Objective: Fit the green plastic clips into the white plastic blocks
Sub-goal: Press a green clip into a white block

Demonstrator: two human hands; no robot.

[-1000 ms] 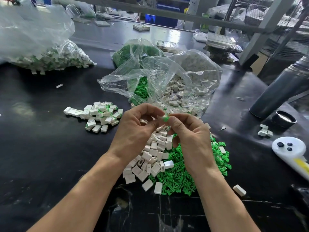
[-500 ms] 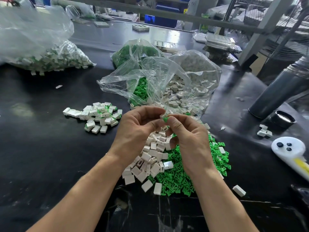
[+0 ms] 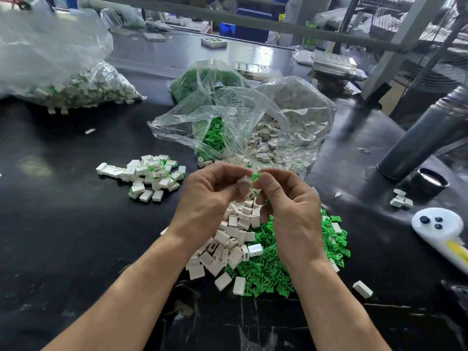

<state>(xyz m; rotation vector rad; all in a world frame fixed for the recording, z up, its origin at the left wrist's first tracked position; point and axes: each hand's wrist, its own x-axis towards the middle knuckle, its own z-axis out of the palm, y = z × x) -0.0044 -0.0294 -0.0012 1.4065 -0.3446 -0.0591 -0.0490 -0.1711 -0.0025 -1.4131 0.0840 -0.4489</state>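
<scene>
My left hand (image 3: 207,198) pinches a small white block (image 3: 245,180) between thumb and fingers. My right hand (image 3: 291,206) pinches a green clip (image 3: 255,176) right against that block, above the table's middle. Under both hands lies a heap of loose white blocks (image 3: 233,239) and, to its right, a heap of green clips (image 3: 268,272). A pile of blocks with green clips showing in them (image 3: 149,176) sits to the left.
An open clear bag (image 3: 253,127) with green clips and white blocks lies behind my hands. A second bag of fitted blocks (image 3: 76,87) is far left. A grey cylinder (image 3: 425,138), a black cap (image 3: 430,181) and a white device (image 3: 440,229) stand on the right.
Both hands stayed together over the heap and shifted only slightly; the white block now shows between my left fingers beside the green clip.
</scene>
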